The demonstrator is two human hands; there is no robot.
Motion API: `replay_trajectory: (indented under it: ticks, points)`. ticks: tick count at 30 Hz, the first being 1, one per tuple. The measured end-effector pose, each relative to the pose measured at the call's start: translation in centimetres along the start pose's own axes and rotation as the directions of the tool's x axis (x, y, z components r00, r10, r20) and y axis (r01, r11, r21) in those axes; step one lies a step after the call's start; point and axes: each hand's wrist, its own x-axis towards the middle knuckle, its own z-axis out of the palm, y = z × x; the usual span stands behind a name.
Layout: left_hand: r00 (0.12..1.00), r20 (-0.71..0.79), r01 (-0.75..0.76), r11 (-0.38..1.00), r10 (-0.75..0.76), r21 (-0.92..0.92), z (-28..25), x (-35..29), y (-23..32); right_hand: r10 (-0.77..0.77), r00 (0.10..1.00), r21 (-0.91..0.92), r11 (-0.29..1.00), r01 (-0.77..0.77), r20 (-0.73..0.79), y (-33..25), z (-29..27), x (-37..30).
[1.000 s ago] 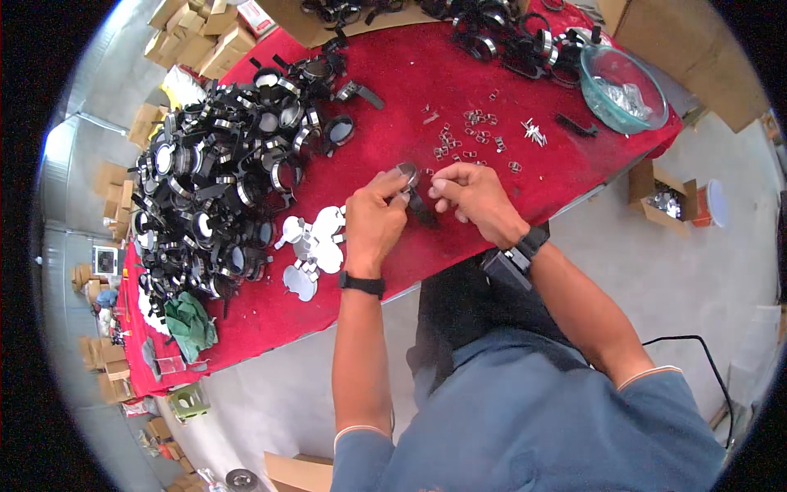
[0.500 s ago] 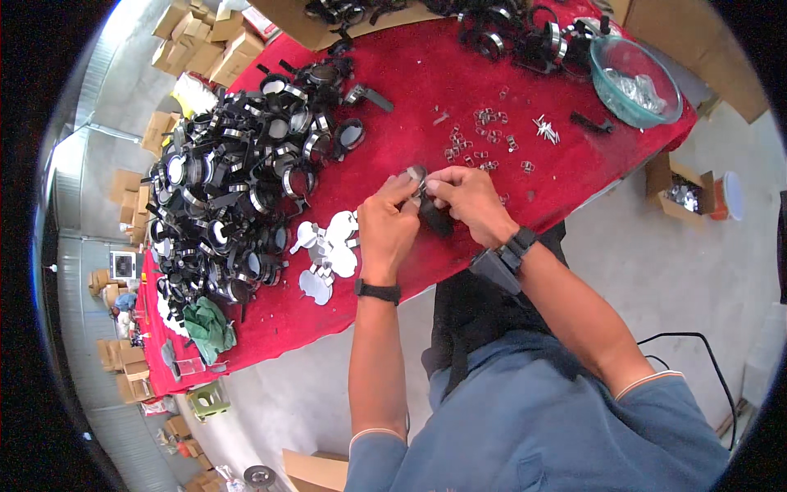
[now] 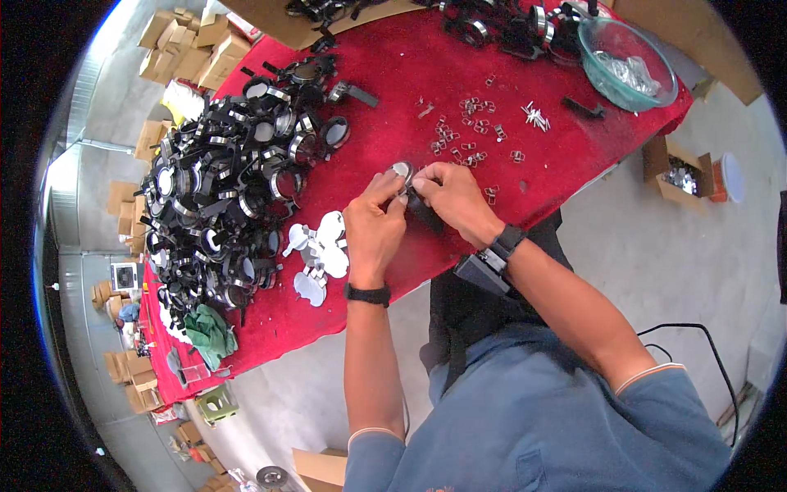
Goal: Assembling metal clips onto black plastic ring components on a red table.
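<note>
My left hand (image 3: 375, 225) is closed on a round watch-like piece (image 3: 402, 170) with a shiny metal rim. A broad black strap (image 3: 425, 215) hangs from it toward the table's near edge. My right hand (image 3: 457, 199) pinches at the rim where the strap joins; anything tiny between those fingertips is hidden. Left of my left hand lie several pale discs with tabs (image 3: 329, 257). Beyond my right hand are scattered small metal clips (image 3: 469, 148), with a bunch of thin white slivers (image 3: 536, 117) farther right.
A large heap of similar black-strapped pieces (image 3: 238, 189) covers the table's left side. A green cloth (image 3: 210, 334) lies at its near end. At the far right stand a teal bowl (image 3: 592, 75) with clear plastic bags and a loose black strap (image 3: 584, 107). An open carton (image 3: 653, 176) sits beyond the table edge.
The view has shifted slightly, so the table and its contents appear a little farther left. Both hands stay on the round piece, my right fingertips working close at its rim.
</note>
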Motion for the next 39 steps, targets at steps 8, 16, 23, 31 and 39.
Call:
replay_trajectory:
  ticks: [8, 16, 23, 31, 39]
  points:
    - [1.000, -0.011, -0.010, 1.000, 0.010, 0.028, 0.3, 0.1, 0.0, -0.062, 0.997, -0.111, 0.992, 0.057, -0.045, -0.2, 0.3, 0.2]
    - [0.999, -0.041, -0.017, 0.999, 0.015, -0.031, 0.6, 0.0, -0.8, -0.148, 0.987, -0.153, 0.979, 0.137, -0.062, -0.2, 0.6, 0.3]
    - [0.999, -0.044, 0.003, 0.999, -0.005, -0.047, 0.8, -0.1, -1.0, -0.157, 0.986, -0.133, 0.980, 0.150, -0.047, -0.3, 0.5, -0.1]
    - [0.997, -0.070, 0.034, 0.997, -0.039, -0.074, 1.2, 0.0, -0.6, -0.274, 0.961, -0.096, 0.958, 0.269, -0.043, -0.6, 0.0, -1.1]
    - [0.997, -0.067, 0.021, 0.999, -0.024, -0.046, 1.2, -0.3, -0.2, -0.513, 0.848, -0.213, 0.851, 0.481, -0.135, -0.1, 0.9, -3.5]
